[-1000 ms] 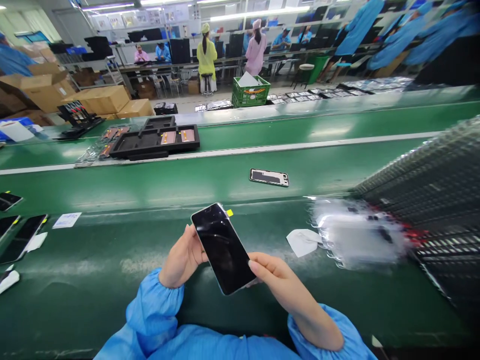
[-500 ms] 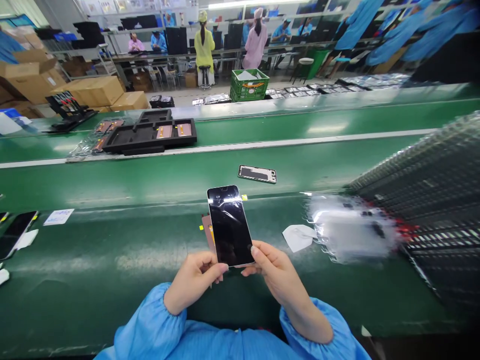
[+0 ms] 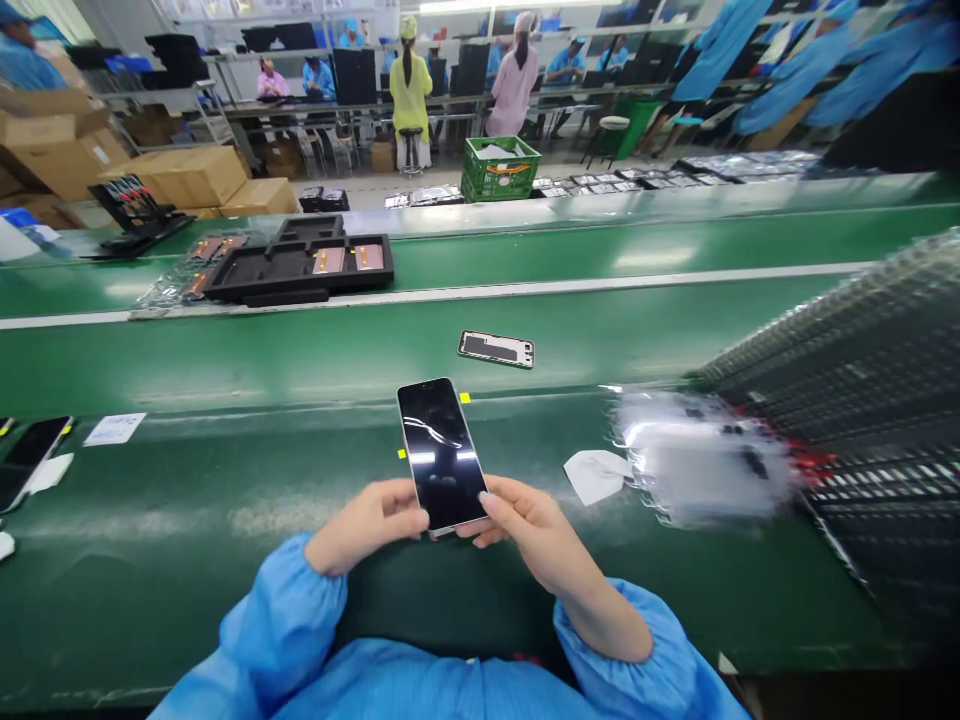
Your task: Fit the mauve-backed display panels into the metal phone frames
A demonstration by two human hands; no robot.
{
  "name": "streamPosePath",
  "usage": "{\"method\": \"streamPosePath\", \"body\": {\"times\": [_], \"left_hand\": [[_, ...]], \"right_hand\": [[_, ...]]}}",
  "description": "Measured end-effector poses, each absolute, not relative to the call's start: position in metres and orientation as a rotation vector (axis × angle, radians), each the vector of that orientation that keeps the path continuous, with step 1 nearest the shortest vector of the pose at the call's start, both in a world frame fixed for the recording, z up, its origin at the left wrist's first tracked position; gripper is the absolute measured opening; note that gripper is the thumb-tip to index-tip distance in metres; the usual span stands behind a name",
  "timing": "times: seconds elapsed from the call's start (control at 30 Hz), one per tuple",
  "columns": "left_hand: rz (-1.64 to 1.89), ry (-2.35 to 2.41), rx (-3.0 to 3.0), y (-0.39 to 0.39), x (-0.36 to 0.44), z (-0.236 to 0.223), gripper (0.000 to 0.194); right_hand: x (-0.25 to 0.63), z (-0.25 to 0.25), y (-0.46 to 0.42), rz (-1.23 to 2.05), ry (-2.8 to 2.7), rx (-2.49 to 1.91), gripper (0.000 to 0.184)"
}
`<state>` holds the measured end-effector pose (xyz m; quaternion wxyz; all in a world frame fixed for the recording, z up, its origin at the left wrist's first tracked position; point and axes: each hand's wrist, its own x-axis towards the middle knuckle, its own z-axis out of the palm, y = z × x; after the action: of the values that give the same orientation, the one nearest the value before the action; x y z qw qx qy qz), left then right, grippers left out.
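Between my two hands is a phone screen (image 3: 444, 450), glossy black with a pale rim, tilted with its near end toward me. My left hand (image 3: 375, 520) is closed on its lower left corner, thumb at the edge. On the lower right edge, my right hand (image 3: 529, 525) grips it with the thumb on top and fingers beneath. Small yellow tabs (image 3: 465, 398) stick out on both sides of it. Whatever lies under the screen is hidden. Beyond it, a phone frame (image 3: 496, 349) with a grey and dark inner side lies on the green belt (image 3: 637, 350).
At right are a white paper piece (image 3: 596, 476), a blurred stack of clear plastic trays (image 3: 697, 455) and a dark rack (image 3: 847, 370). Black phones (image 3: 34, 445) and a paper label (image 3: 115, 429) lie left. A black tray (image 3: 259, 275) stands across the belt.
Both hands have shifted left with the phone screen. The phone frame has moved slightly left along the belt. The pinkish-brown part seen beside the screen is now covered.
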<state>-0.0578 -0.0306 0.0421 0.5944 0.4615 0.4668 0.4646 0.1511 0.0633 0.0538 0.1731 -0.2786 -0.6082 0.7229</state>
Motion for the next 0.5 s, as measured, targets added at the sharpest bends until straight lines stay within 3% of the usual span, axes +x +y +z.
{"method": "streamPosePath", "body": {"times": [0.07,0.17,0.23,0.37,0.5], "left_hand": [[1.222,1.011,0.824,-0.019,-0.073,0.046,0.063],[1.357,1.077,0.438,0.005,-0.099,0.052,0.041],[1.46,1.133,0.327,0.027,-0.121,0.054,0.028],[1.768,1.218,0.115,0.075,-0.177,0.048,0.012],[1.92,1.374,0.076,0.106,-0.234,0.036,0.02]], "right_hand": [[0.143,0.051,0.065,2.115,-1.814,-0.766,0.065],[0.134,0.038,0.071,2.003,-2.038,-0.752,0.063],[0.133,0.023,0.076,1.58,-2.239,-0.813,0.06],[0.137,-0.009,0.082,0.426,-2.595,-0.651,0.06],[0.139,-0.019,0.08,0.03,-2.817,-0.682,0.077]]}}
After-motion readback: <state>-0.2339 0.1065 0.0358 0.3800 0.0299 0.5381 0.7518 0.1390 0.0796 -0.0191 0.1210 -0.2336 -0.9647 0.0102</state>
